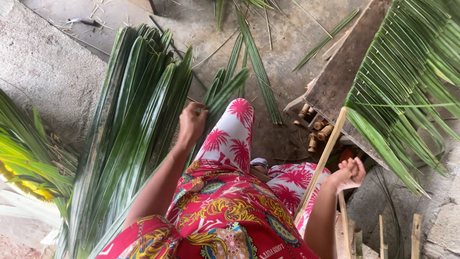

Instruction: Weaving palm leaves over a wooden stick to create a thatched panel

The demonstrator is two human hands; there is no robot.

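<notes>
**On the floor: frond thatch half-built**

Head view: left hand (191, 121) is closing its fingers on a leaf strip (224, 93) beside the leaf bundle (129, 124). Right hand (349, 173) is steadying the stick (320, 165), fingers half-curled. Thatch panel (407, 81) is showing many leaves attached; bundle remaining.

Palm leaflet (224, 93): long, narrow, dark green, folded lengthwise, glossy. Pinched at lower end in left hand (191, 122), tip pointing up-right, tilted approx. diagonal over concrete floor, just above the knee. Lies just beside a stacked bundle of similar leaflets (129, 129), which is thick, flat-laid, running top to bottom at the left.

Bamboo stick (322, 160): pale tan, thin, straight, leaning diagonal. Upper end meets the woven row of leaflets (402, 86); right hand (347, 175) w/ fingers curled touching it mid-length.
</notes>
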